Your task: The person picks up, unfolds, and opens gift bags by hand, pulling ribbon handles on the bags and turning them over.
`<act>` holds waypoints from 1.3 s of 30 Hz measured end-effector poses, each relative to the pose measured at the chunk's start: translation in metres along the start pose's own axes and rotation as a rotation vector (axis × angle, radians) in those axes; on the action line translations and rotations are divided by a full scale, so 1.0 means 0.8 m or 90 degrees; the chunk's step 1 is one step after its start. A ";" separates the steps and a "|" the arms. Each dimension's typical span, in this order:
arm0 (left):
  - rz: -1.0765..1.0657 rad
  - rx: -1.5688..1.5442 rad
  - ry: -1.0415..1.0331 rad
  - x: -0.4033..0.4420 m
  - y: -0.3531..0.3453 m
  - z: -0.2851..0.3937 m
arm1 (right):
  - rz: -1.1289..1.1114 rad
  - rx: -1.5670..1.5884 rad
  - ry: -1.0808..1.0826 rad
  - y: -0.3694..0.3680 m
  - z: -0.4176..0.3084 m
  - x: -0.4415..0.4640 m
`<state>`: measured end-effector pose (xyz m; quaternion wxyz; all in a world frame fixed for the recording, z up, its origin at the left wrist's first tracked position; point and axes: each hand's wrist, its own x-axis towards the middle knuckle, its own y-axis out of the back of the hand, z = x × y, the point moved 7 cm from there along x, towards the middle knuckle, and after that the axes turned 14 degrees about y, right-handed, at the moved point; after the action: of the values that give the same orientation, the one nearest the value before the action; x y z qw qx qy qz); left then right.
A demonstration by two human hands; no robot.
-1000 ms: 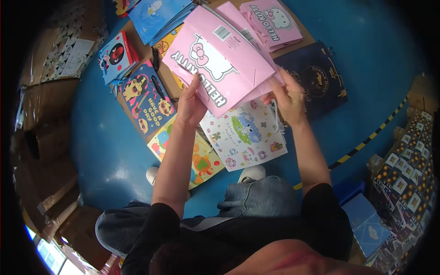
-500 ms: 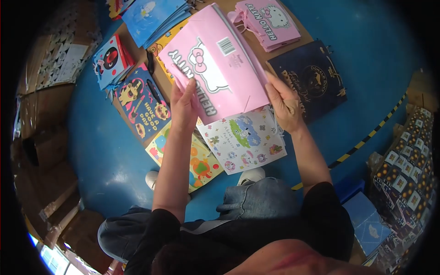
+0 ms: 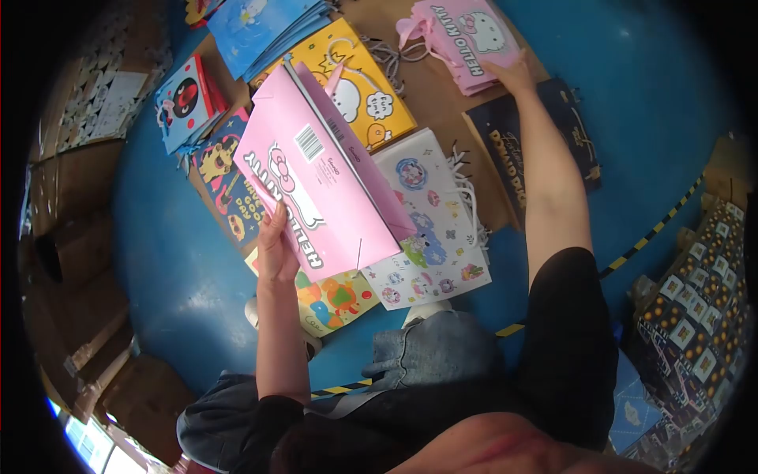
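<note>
My left hand (image 3: 276, 245) is closed on the lower left edge of a pink Hello Kitty gift bag (image 3: 343, 209). That bag is tilted, its barcoded bottom panel facing me, and its layers fan apart on the right side. My right hand (image 3: 512, 75) reaches to the far right and pinches the near corner of another pink Hello Kitty gift bag (image 3: 466, 55) on a small pile; some of its fingers are hidden. Below the held bag lie a white patterned gift bag (image 3: 434, 213) and a yellow cartoon gift bag (image 3: 379, 87).
Dark Donald Duck bags (image 3: 545, 134) lie beside my right forearm. On the left are blue bags (image 3: 264, 31), a red-and-blue bag (image 3: 185, 99) and a dark dog-print bag (image 3: 229, 166). Cardboard boxes (image 3: 87, 261) stand left, with a stack of patterned packages (image 3: 695, 308) on the right.
My right hand has let go of the large pink gift bag and moved up to the pink pile. My left hand has brought the held bag down and left, uncovering the yellow bag.
</note>
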<state>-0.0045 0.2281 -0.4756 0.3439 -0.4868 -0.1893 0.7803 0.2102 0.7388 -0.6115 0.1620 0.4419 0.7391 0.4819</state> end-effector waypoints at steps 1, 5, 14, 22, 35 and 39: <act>0.009 0.000 -0.005 -0.006 0.010 0.002 | -0.031 -0.038 -0.059 -0.014 0.023 0.000; 0.053 -0.004 -0.030 -0.017 0.036 0.004 | -0.136 -0.162 -0.151 0.005 0.002 -0.007; 0.022 -0.049 0.006 0.003 0.013 -0.006 | 0.088 0.128 -0.056 0.084 -0.018 -0.022; -0.109 -0.096 0.073 0.040 -0.040 -0.013 | 0.188 0.668 -0.157 0.165 -0.162 -0.112; -0.204 -0.048 0.154 0.082 -0.094 -0.067 | 0.086 0.419 0.226 0.254 -0.426 -0.276; -0.391 -0.118 0.175 0.060 -0.149 -0.077 | 0.106 0.353 0.361 0.263 -0.498 -0.302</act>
<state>0.0779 0.3428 -0.4588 0.5396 -0.5369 -0.3487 0.5468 0.1846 0.3470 -0.2844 -0.2131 0.3764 0.8182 0.3789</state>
